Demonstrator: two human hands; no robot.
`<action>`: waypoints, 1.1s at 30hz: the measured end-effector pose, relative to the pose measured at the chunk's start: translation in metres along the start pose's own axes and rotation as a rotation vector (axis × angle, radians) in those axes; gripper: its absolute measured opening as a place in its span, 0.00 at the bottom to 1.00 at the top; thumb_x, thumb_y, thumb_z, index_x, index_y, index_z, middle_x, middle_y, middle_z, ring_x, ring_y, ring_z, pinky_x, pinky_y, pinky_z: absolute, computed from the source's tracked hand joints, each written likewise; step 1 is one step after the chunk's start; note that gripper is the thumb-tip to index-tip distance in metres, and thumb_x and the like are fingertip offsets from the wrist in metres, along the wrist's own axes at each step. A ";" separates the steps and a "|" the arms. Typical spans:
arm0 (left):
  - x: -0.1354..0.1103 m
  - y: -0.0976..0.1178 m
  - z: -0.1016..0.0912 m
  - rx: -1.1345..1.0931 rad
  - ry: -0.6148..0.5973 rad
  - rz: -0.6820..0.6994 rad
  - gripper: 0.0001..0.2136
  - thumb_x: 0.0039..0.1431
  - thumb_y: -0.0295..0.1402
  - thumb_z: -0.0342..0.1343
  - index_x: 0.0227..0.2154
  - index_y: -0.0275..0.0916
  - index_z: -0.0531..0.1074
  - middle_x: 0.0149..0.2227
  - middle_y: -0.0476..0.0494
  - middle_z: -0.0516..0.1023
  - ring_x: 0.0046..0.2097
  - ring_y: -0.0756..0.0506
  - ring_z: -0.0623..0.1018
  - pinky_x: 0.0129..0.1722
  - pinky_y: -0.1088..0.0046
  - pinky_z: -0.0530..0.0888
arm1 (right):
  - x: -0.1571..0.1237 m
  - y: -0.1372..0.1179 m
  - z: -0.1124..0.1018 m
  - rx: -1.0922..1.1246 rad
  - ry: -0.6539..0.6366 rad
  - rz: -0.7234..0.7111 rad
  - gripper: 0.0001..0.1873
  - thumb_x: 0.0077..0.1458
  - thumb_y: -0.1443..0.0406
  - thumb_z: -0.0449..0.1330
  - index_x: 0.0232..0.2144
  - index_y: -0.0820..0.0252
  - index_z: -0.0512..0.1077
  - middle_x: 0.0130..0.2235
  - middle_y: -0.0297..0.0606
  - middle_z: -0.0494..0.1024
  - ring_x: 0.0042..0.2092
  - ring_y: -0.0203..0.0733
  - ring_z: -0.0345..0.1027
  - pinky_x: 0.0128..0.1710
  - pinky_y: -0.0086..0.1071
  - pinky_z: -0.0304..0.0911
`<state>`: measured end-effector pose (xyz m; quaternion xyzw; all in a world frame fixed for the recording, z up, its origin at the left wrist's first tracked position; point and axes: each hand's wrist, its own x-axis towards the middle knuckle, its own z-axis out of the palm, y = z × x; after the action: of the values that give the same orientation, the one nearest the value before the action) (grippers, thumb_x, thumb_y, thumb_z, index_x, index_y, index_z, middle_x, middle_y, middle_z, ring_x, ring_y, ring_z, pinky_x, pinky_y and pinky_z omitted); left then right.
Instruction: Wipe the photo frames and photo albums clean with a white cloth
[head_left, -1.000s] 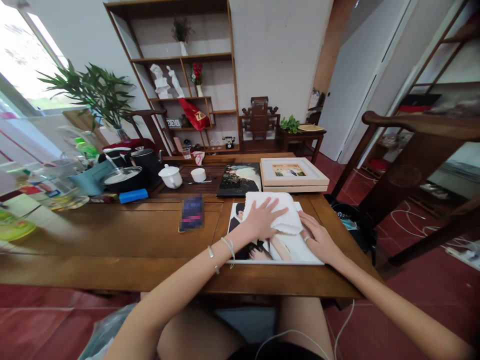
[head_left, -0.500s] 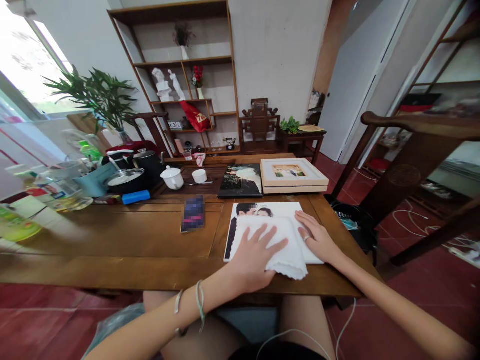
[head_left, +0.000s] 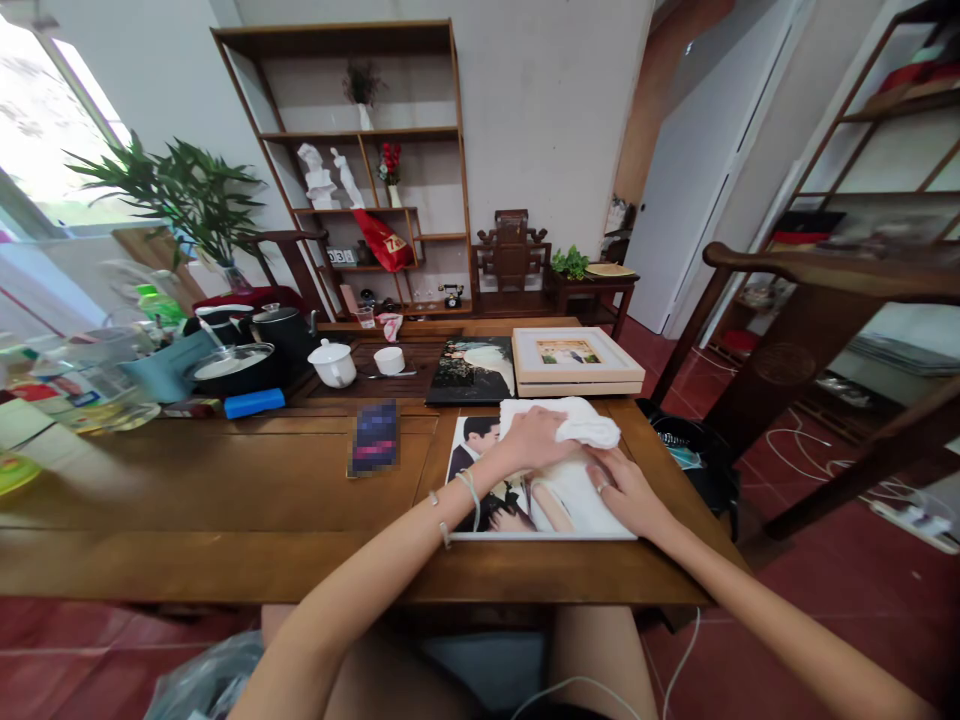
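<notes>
A white cloth lies bunched along the far edge of a framed photo print on the wooden table. My left hand presses down on the cloth, its fingers close together and partly covered by a fold. The forearm crosses over the print, which shows a person in a dark suit and much white fabric. On the right edge of the print rests my right hand, fingers stretched out and steadying it, with a ring on one finger.
Behind the print are a dark photo panel and stacked light wooden frames. A blurred dark phone-sized object lies left. Farther left stand a white lidded cup, a blue box and a pan. A wooden chair is at right.
My left hand has moved the cloth away from me to the print's far edge, uncovering the lower part of the picture. My right hand stays at the right edge.
</notes>
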<state>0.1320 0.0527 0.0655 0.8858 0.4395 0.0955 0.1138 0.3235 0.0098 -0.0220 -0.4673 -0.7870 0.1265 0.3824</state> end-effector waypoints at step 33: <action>-0.145 0.066 0.018 0.169 -0.111 0.065 0.35 0.59 0.42 0.53 0.67 0.45 0.48 0.69 0.35 0.44 0.68 0.28 0.46 0.59 0.35 0.53 | -0.002 0.011 0.004 0.060 0.020 0.004 0.22 0.58 0.64 0.52 0.55 0.56 0.70 0.60 0.46 0.69 0.62 0.52 0.59 0.62 0.55 0.54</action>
<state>0.1006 -0.1040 0.0572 0.9100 0.4100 0.0126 0.0598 0.3284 0.0144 -0.0320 -0.4582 -0.7782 0.1462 0.4038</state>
